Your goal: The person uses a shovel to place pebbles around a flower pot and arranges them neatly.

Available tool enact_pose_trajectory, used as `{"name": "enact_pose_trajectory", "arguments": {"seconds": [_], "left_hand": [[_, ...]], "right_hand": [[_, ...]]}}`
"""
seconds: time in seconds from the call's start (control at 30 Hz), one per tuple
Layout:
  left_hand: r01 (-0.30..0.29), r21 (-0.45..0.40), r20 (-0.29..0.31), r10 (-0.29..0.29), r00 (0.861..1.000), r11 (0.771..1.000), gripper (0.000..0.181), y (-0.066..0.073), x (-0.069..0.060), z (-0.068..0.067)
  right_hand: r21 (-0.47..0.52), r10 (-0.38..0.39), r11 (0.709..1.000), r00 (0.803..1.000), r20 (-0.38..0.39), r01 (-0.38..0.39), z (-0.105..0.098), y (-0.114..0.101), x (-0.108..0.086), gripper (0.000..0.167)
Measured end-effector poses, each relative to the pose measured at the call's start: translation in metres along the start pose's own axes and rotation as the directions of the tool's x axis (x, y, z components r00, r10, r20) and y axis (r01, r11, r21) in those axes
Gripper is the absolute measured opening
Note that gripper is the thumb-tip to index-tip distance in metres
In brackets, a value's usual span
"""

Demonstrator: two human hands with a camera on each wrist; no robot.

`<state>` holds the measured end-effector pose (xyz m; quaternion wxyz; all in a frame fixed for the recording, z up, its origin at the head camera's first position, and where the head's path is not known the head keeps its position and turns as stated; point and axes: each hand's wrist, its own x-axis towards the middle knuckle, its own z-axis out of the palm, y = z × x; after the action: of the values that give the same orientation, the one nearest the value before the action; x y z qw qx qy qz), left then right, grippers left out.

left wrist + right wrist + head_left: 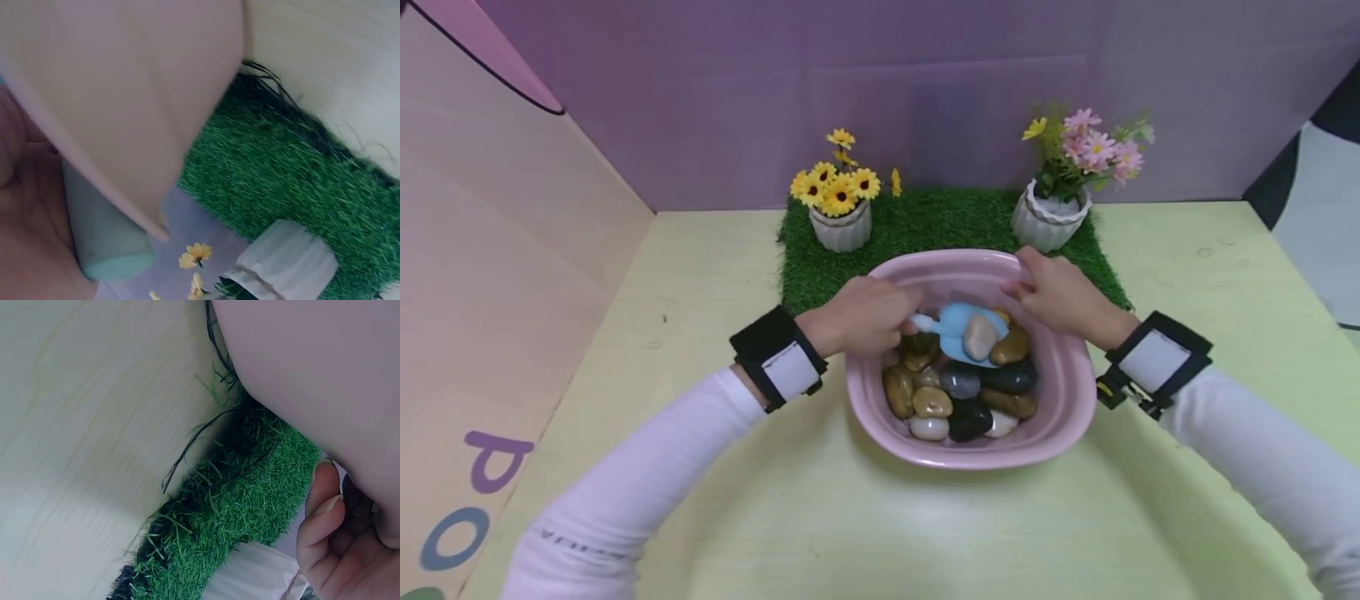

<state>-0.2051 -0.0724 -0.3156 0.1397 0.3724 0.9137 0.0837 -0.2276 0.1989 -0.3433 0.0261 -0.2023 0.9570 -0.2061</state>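
Observation:
In the head view a pink basin (868, 408) holds several smooth stones (932, 402) in brown, black, grey and white. My left hand (868, 317) grips the handle of a light blue scoop (957, 317) over the basin's left side; a pale stone (980, 337) lies on the scoop. The handle's rounded end (119, 262) shows beside my palm in the left wrist view. With my right hand (1063, 296) I hold the basin's upper right rim; in the right wrist view the fingers (322, 528) curl at the basin wall (325, 375).
Behind the basin lies a green grass mat (943, 221). Yellow flowers stand in a white pot (842, 229) at its left, pink flowers in another white pot (1048, 221) at its right. A purple backdrop (865, 83) rises behind the pale table (850, 533).

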Motion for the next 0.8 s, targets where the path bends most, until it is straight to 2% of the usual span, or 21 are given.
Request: {"name": "enact_pose_trajectory", "arguments": {"seconds": [0.27, 0.37, 0.57, 0.67, 0.8], "left_hand": [[-0.032, -0.050, 0.011, 0.032, 0.999, 0.998, 0.016, 0.015, 0.009, 0.008], [-0.011, -0.060, 0.004, 0.011, 1.000, 0.998, 0.015, 0.020, 0.011, 0.011], [0.085, -0.002, -0.032, -0.086, 0.996, 0.996, 0.011, 0.029, 0.007, 0.014], [0.111, 0.018, 0.001, -0.111, 0.994, 0.994, 0.014, 0.033, 0.005, 0.014], [0.090, -0.002, 0.042, -0.090, 0.995, 0.996, 0.016, 0.035, 0.005, 0.015]], "right_hand": [[0.006, -0.004, 1.000, 1.000, 0.009, 0.004, 0.002, 0.001, 0.002, 0.021], [0.010, -0.006, 1.000, 1.000, 0.011, 0.006, 0.002, 0.001, 0.002, 0.020], [0.015, -0.016, 1.000, 1.000, 0.007, 0.016, 0.002, 0.001, 0.002, 0.021], [0.015, -0.013, 1.000, 1.000, 0.009, 0.013, 0.002, 0.002, 0.002, 0.022], [0.012, -0.007, 1.000, 1.000, 0.004, 0.007, 0.002, 0.004, 0.001, 0.020]]}}
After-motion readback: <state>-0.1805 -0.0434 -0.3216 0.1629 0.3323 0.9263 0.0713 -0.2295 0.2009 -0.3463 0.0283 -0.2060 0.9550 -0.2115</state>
